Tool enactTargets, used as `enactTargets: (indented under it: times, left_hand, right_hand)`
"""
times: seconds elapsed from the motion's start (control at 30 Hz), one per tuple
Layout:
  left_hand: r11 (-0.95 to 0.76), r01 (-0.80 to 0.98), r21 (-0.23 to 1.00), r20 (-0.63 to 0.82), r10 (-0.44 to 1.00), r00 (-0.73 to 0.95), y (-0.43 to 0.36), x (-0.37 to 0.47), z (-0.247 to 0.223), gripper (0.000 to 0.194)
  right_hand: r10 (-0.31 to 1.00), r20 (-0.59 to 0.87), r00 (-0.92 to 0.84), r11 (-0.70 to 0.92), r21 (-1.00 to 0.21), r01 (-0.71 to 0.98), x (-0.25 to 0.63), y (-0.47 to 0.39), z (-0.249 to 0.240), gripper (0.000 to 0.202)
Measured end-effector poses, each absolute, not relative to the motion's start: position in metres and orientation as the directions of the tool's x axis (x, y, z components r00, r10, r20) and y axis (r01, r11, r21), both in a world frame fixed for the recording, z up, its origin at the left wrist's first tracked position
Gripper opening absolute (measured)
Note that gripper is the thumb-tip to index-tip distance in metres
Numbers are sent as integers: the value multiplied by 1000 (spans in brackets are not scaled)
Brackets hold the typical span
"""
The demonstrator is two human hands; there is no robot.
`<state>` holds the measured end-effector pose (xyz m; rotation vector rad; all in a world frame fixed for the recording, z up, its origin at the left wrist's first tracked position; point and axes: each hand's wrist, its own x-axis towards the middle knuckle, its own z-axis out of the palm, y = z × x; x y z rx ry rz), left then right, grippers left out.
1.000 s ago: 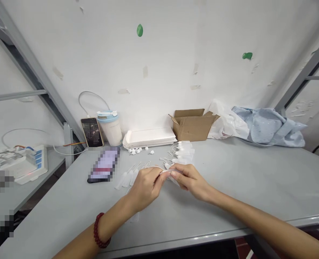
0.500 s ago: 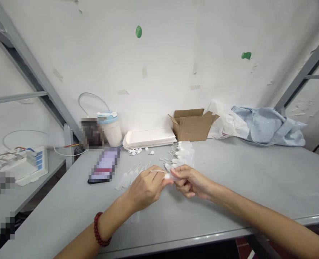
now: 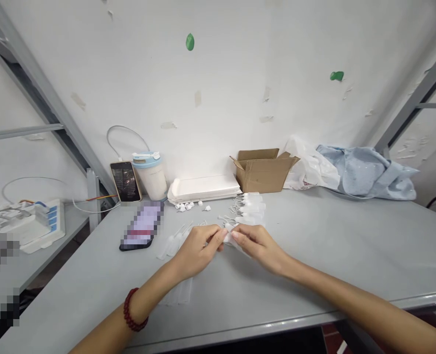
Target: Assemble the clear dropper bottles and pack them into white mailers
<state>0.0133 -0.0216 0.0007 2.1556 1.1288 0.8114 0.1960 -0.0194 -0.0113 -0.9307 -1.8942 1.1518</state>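
Note:
Above the table, both my hands meet at a small translucent plastic tube (image 3: 236,245) with a white fitting. My left hand (image 3: 199,250) pinches the white end between thumb and fingers. Opposite it, my right hand (image 3: 259,246) is closed on the tube's body, thumb tip almost touching my left thumb. My fingers cover most of the piece. Just beyond the hands lies a row of similar tubes (image 3: 252,209) with thin tips. More tubes (image 3: 171,246) with tips lie left of my left hand, and several plain clear tubes (image 3: 183,292) lie below my left wrist.
Small white caps (image 3: 188,206) lie before a stack of white trays (image 3: 206,186). A cardboard box (image 3: 264,176), white plastic bag (image 3: 310,167) and blue cloth (image 3: 365,172) line the back. At left are a cup (image 3: 151,179), an upright phone (image 3: 125,182) and another phone (image 3: 142,226).
My left fingers have curled in and their grip has shifted; the thin white tip that stuck out over them no longer shows. My right hand has turned, its thumb now nearer my left thumb.

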Motion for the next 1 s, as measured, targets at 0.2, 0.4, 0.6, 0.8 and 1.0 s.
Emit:
enactTargets:
  times: [0.2,0.4,0.6,0.8,1.0]
  left_hand:
    - [-388,451,804,180,881,437,-24,15,1,43]
    - [-499,509,701,325,859,396,-28,19,-4,41]
    - [-593,574,565,368,803,468,-27,18,-11,37]
    - [-594,612,523,362,804,471,-19,14,-9,38]
    - [-530,694,487,356,846,396,1,3,-3,30]
  right_hand:
    - [743,435,-509,649,-653,391,197,-20,-18,31]
    - [826,220,-520,427,-846,320,197,-20,-11,43]
    - [768,-87,-634,-27,-994,104,202,-13,-5,46]
    - [814,-76,-575,23,-986,163,200,-11,-7,45]
    - [839,394,-376,542,-535,648,210,6,-11,30]
